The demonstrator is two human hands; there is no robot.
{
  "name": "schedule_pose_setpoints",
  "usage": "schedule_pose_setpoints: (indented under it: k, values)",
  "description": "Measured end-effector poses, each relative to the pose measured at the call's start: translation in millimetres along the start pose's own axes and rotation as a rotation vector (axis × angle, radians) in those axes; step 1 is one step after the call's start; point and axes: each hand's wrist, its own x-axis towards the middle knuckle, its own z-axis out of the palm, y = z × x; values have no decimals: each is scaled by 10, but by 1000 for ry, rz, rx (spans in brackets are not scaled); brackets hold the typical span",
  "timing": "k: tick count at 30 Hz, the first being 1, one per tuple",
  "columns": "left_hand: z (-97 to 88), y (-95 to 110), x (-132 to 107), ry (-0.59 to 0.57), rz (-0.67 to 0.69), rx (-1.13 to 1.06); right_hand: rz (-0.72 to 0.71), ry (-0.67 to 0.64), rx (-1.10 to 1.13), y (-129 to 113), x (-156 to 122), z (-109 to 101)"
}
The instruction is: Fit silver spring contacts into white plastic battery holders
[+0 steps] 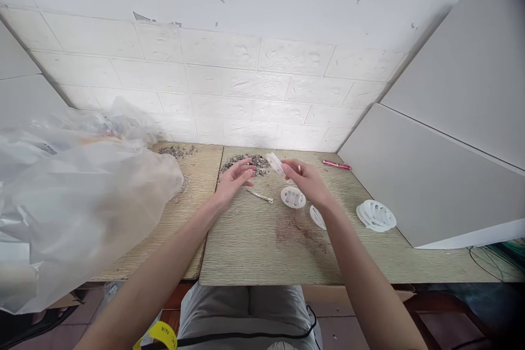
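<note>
My right hand pinches a small white plastic piece by its near edge, holding it tilted above the table. My left hand has its fingers apart at the near side of a pile of small metal parts; nothing shows in its grasp. Below and between the hands lies a slim metal tool, which looks like tweezers. A white oval plate with slots rests under my right hand. Another white oval plate is partly hidden by my right forearm.
A stack of white oval plates stands at the right. A red pen lies near the wall. Large clear plastic bags cover the left side, beside more scattered metal parts. Grey panels bound the right.
</note>
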Motion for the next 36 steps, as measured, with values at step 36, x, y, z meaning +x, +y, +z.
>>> schedule_pose_setpoints:
  k: [36]
  values:
    - [-81,-104,54,249,-128,131,-157,98,-656,400,373,681]
